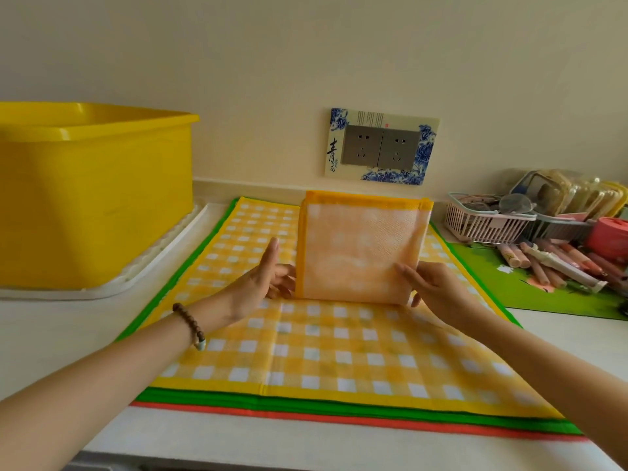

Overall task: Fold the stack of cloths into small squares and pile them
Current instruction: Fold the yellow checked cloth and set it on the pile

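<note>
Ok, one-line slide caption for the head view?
The right hand pinches the folded yellow checked cloth square upright, the left hand touching its edge, over the flat stack of cloths.

Brown beaded bracelet [189, 326], left wrist

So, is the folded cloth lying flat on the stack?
No, the folded cloth stands upright, held between left hand and right hand.
</note>
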